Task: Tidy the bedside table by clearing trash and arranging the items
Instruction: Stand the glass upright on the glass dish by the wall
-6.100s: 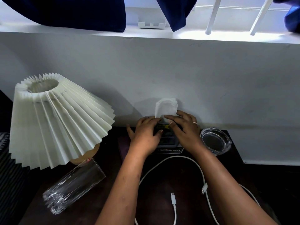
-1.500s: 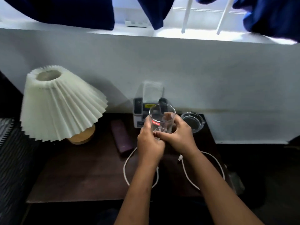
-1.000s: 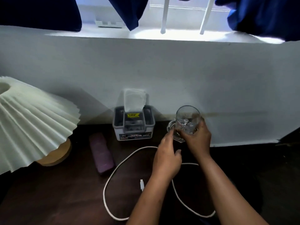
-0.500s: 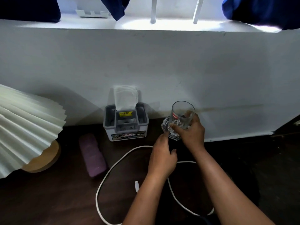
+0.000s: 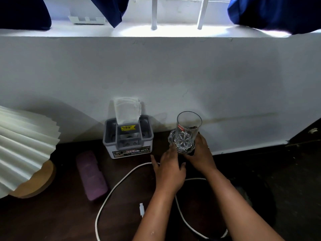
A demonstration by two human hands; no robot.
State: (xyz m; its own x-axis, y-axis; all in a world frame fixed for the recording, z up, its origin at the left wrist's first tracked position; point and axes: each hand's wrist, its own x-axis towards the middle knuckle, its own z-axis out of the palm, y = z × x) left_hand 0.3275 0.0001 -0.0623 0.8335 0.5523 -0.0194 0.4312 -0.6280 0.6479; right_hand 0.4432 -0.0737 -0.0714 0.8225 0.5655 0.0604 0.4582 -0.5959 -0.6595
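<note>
A clear drinking glass (image 5: 188,126) with a red label stands upright on a glass ashtray (image 5: 171,137) at the back right of the dark wooden bedside table (image 5: 52,214). My right hand (image 5: 201,155) wraps the glass's base from the right. My left hand (image 5: 169,169) lies just left of it, fingers spread, with one fingertip touching the ashtray's rim. A grey tissue box (image 5: 128,141) with a white tissue sticking up stands against the wall. A purple case (image 5: 91,174) lies in front of it to the left. A white charging cable (image 5: 121,181) loops across the table under my arms.
A pleated cream lamp shade (image 5: 22,143) on a wooden base fills the left side. The white wall (image 5: 173,75) runs right behind the table, under a window sill with dark blue curtains. Dark floor lies past the table's right edge.
The glass lay on its side at first. Both hands lifted it, then my right hand carried it to the back right and lowered it onto the ashtray. My left hand let go.
</note>
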